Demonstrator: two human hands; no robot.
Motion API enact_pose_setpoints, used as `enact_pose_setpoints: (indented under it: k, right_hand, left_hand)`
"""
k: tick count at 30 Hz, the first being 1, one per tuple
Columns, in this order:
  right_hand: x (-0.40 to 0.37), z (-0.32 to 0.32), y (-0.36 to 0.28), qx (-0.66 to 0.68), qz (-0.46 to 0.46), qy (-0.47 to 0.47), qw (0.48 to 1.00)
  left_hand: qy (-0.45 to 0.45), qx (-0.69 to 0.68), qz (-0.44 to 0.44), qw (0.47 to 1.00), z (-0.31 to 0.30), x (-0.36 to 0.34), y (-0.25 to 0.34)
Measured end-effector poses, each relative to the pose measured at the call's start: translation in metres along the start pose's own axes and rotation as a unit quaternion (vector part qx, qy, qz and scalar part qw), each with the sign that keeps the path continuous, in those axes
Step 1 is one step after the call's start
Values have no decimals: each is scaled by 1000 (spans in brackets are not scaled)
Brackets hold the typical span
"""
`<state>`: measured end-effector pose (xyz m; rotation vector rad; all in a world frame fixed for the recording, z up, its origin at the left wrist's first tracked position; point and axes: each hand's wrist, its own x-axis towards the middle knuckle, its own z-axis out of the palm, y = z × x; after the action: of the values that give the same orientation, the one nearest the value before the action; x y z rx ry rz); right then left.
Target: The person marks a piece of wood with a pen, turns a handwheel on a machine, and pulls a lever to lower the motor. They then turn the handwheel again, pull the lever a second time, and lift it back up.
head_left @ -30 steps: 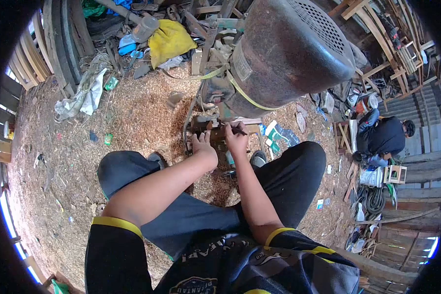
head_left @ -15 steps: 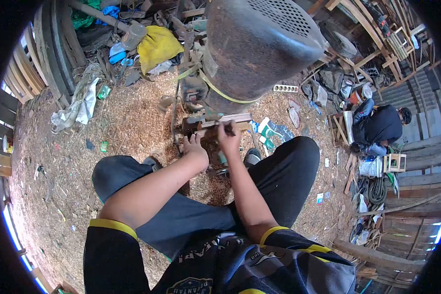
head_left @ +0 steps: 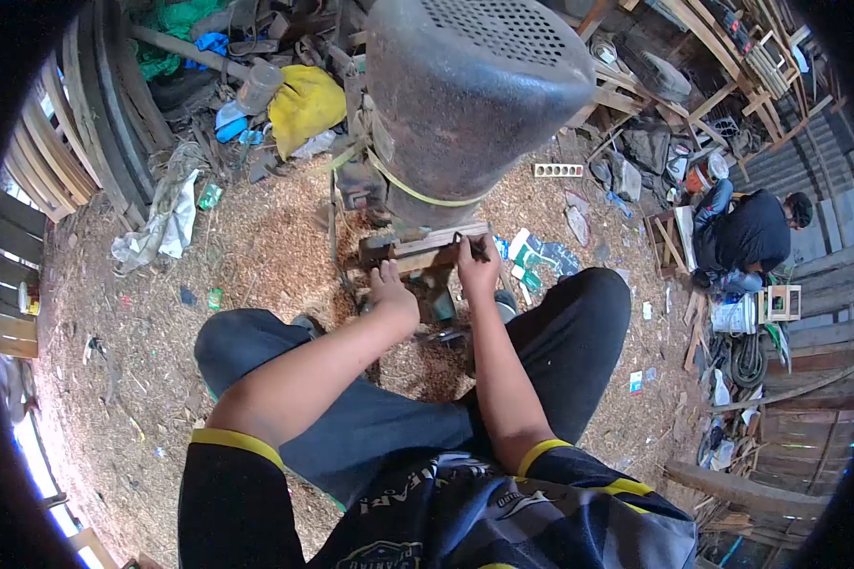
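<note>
A light wooden piece [head_left: 441, 239] lies across a low bench or machine bed, with a second wooden strip [head_left: 425, 262] along its near side. My left hand [head_left: 392, 296] rests its outstretched fingertips at the left near edge of this strip. Around the right end of the wood, my right hand [head_left: 480, 269] is closed in a pinch on a small dark thing, too small to name. Directly beyond both hands stands a big rusty metal housing [head_left: 465, 133] with a perforated end, and a yellow-green strap [head_left: 417, 192] circles it.
Wood shavings [head_left: 256, 247] cover the ground. A yellow cloth [head_left: 306, 104] lies back left, near curved planks [head_left: 90, 104]. A power strip [head_left: 558, 171] and a green-white bag [head_left: 541, 254] lie right of the housing. Another person [head_left: 750, 232] sits bent over at the right.
The camera view has shifted slightly. My right hand has moved right along the wood, away from my left hand, which still has its fingertips at the wood's left part.
</note>
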<state>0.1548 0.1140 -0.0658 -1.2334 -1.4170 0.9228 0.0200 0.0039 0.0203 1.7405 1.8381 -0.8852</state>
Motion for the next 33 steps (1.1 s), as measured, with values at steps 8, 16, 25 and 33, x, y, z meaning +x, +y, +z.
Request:
enact_pose_setpoints:
  k: [8, 16, 25, 33]
  right_hand:
    - [12, -3, 20, -4, -75, 48, 996]
    - [-2, -9, -30, -95, -59, 6, 994]
    - [9, -31, -25, -120, -27, 33, 992]
    - [27, -49, -3, -97, -15, 109, 989]
  left_hand:
    - [41, 12, 43, 998, -3, 7, 7]
    - [101, 1, 78, 992, -14, 1, 16]
    - [53, 47, 105, 992, -50, -18, 24]
    - [76, 29, 117, 990, -50, -4, 31]
